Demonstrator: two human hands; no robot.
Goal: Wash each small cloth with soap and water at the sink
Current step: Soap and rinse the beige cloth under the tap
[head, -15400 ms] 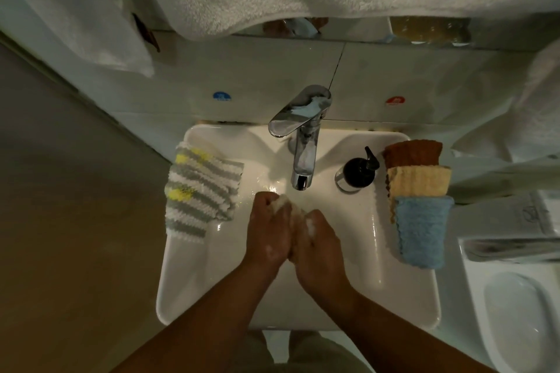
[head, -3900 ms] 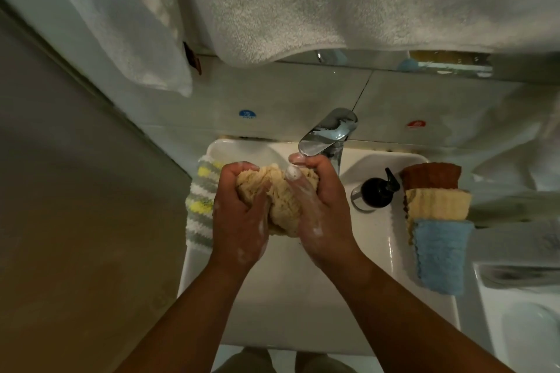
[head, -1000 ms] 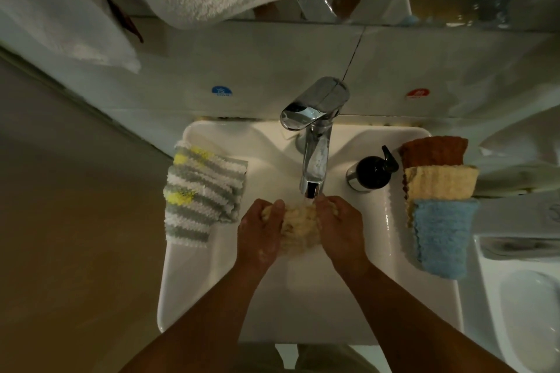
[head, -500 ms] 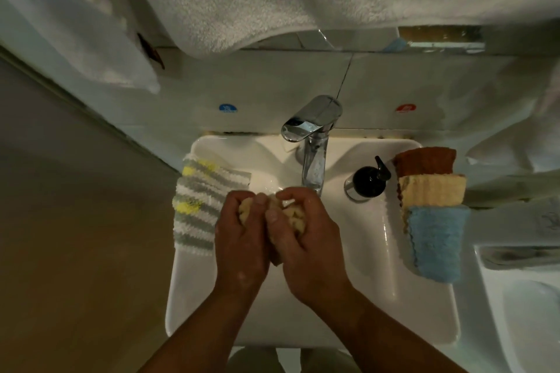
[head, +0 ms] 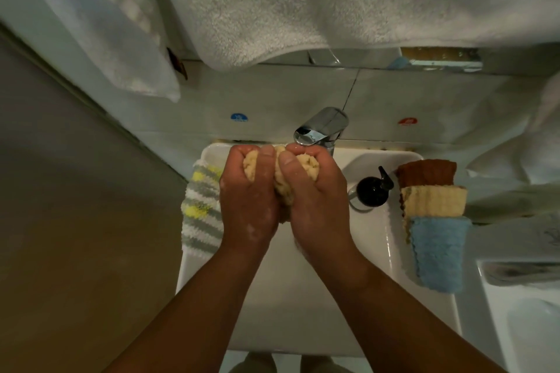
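A wet pale-yellow cloth [head: 307, 165] is bunched into a ball above the white sink [head: 375, 257]. My left hand [head: 248, 203] grips its left side and my right hand [head: 318, 203] grips its right side, thumbs on top. Both hands carry soap flecks. The chrome tap [head: 321, 127] stands just behind my fingers. A striped grey, white and yellow cloth [head: 200, 209] lies on the sink's left rim. On the right rim lie a brown cloth [head: 427, 172], a yellow cloth [head: 433, 201] and a blue cloth [head: 436, 254] in a row.
A black soap pump bottle [head: 372, 191] stands right of the tap. Large white towels [head: 333, 0] hang above the sink, close to my head. A toilet [head: 524, 312] sits at the right. A wall runs along the left side.
My hands have lifted the balled yellow cloth up and toward the tap handle, squeezing it tighter. A second ago they held it low under the spout.
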